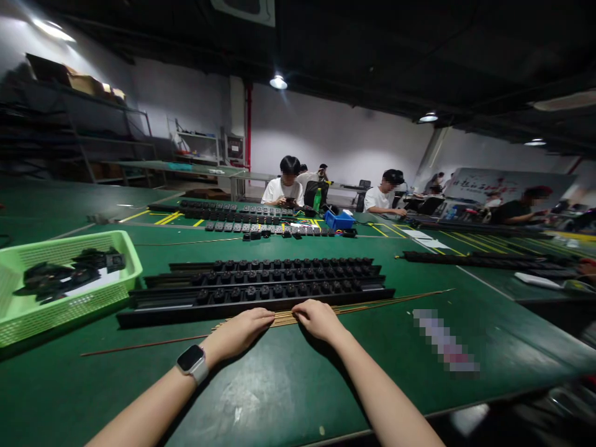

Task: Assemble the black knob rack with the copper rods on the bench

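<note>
- Two bare hands at the near middle of the green table, set slightly apart, both on the rods.
- Rods: thin, tan to brown, gathered loosely in a bundle; seen in the gap between the hands, just on the near side of the nearest rail.
- Left hand: palm down, fingers stretched forward and together, fingertips on the bundle. Cannot tell whether it grips or only rests.
- Right hand: fingers bent, tips on the bundle facing the left hand. Grip on the rods likewise cannot be told.
- Watch, dark face and pale band, on the left wrist.
- Rod ends uneven: one reddish rod reaches well out to the left, past the left hand; several run long to the right, past the right hand.
- Three black rails lie side by side beyond the hands, running left to right, with rows of round black parts on them.
- Basket, light green, at the left; dark pieces and something white inside.
- Farther off: blue bin, green bottle, white sheets.
- Far side: one person in white seated near the middle, another to the right.
- Near right: one item, blurred, unreadable.
</note>
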Tool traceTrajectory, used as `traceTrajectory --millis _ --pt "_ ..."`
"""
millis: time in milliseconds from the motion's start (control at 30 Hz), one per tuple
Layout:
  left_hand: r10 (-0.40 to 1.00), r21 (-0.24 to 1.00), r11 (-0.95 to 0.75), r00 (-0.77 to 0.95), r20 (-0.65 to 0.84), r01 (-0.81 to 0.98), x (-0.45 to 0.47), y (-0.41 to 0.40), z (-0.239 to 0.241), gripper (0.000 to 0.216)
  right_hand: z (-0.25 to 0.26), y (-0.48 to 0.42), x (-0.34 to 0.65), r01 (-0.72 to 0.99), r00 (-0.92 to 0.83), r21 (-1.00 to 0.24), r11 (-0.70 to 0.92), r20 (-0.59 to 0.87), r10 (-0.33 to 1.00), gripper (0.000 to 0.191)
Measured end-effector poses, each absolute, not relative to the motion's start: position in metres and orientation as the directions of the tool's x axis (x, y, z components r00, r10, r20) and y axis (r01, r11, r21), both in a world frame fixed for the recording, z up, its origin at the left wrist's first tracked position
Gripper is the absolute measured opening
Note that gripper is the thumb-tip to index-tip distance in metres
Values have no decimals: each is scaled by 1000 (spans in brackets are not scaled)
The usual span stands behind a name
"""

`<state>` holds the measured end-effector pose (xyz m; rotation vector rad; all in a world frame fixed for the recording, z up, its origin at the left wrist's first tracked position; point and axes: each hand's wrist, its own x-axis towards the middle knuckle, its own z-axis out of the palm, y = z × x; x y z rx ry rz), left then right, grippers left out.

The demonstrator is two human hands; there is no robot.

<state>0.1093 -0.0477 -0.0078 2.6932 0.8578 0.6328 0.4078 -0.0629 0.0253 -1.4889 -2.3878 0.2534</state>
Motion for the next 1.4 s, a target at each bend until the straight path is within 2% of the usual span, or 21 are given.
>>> traceTrajectory --millis 133,333,467,700,800,1033,1400 --pt "581 308 -812 734 351 495 110 -48 -10 44 27 -63 412 831 -450 -279 480 168 877 30" --pt "574 278 -819 736 360 503 112 -51 -5 42 35 -73 398 845 -495 -163 509 122 860 28" --pt "568 290 -823 727 385 489 114 -54 0 43 36 -73 392 850 -503 -110 516 127 855 26" --pt "598 323 -800 724 344 506 114 -54 2 42 31 -62 383 859 -499 -57 509 134 856 24" --pt "595 332 -802 717 362 498 113 -54 2 41 27 -60 382 863 -479 -95 496 157 864 23" --pt "561 318 -824 751 347 469 116 -56 8 37 14 -58 385 846 -389 -294 444 228 892 24" --pt "516 312 -852 776 363 421 115 -54 6 33 3 -53 389 801 -360 -418 428 234 903 22"
